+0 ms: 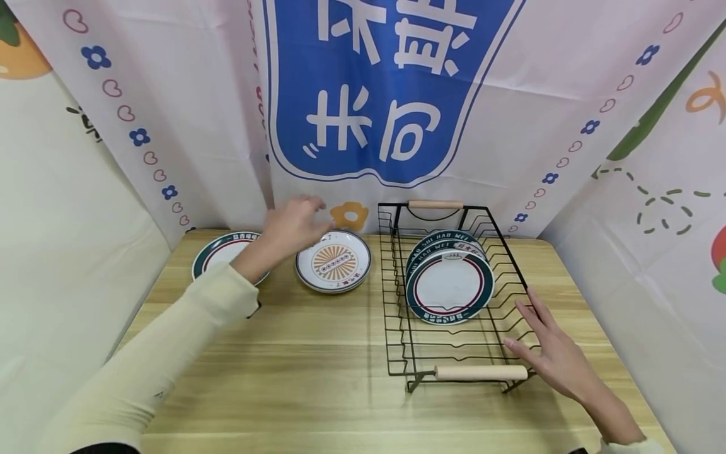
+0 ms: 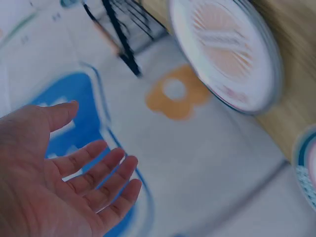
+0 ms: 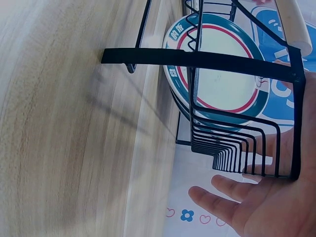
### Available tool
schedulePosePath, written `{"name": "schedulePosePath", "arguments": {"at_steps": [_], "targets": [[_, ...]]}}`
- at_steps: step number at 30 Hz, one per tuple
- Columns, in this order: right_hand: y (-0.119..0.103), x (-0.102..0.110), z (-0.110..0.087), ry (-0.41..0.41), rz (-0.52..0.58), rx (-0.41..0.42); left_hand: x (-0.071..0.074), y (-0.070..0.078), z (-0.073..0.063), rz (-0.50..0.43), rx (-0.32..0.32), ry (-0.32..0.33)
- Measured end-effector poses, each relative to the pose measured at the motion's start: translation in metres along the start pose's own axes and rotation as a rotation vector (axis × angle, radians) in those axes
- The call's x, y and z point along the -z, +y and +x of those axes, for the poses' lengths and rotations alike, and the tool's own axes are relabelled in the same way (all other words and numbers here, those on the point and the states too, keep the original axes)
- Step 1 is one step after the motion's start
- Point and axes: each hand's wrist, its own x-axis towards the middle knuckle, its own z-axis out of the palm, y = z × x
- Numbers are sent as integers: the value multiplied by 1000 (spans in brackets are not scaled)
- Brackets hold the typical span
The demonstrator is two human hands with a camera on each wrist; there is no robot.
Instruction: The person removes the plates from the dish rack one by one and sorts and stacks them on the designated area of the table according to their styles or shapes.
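My left hand [image 1: 292,227] hovers between two groups of tableware, fingers loosely bent with nothing in them; its bare palm shows in the left wrist view. Just right of it lies a small stack of white plates [image 1: 334,263] with an orange sunburst pattern. A green-rimmed plate [image 1: 218,253] lies on its other side, partly hidden by the wrist. Several green-rimmed plates [image 1: 450,287] stand leaning one behind another in a black wire dish rack [image 1: 481,373]. My right hand [image 1: 558,353] is at the rack's right side, fingers extended along its wires.
All of this stands on a wood-grain table [image 1: 295,378]. Behind it hangs a white cloth [image 1: 527,75] with a large blue sign print, and similar cloth borders both sides. The rack has wooden handles at its front and back ends.
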Motion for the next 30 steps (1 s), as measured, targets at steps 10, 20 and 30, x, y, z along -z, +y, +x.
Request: {"name": "schedulePosePath", "arguments": {"at_steps": [10, 20, 30], "targets": [[-4, -5, 6, -5, 7, 17, -21, 82, -6, 40, -244, -31], [0, 2, 3, 0, 18, -17, -47, 138, 15, 2, -373, -134], [1, 0, 1, 2, 20, -10, -74, 157, 25, -67, -369, -235]]}}
